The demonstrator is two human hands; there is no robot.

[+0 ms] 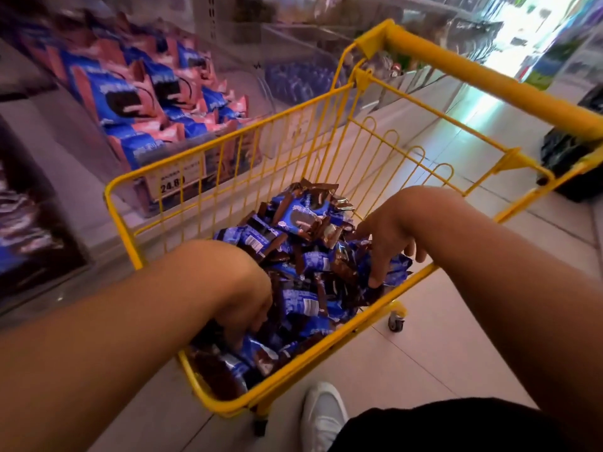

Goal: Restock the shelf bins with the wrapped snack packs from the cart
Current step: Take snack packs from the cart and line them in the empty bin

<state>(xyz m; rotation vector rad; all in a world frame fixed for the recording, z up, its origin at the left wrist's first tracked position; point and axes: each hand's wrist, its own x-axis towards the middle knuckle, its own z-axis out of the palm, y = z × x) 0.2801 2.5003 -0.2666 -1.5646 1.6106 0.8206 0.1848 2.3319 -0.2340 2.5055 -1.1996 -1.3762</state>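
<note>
Two bare hands reach into a yellow wire cart (228, 164) whose long axis runs from the lower centre of the frame toward the upper right. Clear shelf bins (137, 102) at upper left hold pink-and-blue packs. Blue-and-brown wrapped snack packs (303, 265) lie heaped in the cart, pointing every way. The left hand (244, 305) digs in, fingers buried, so its grip cannot be told. The right hand (388, 243) pinches one blue pack (396, 272) by the cart's right rim.
</note>
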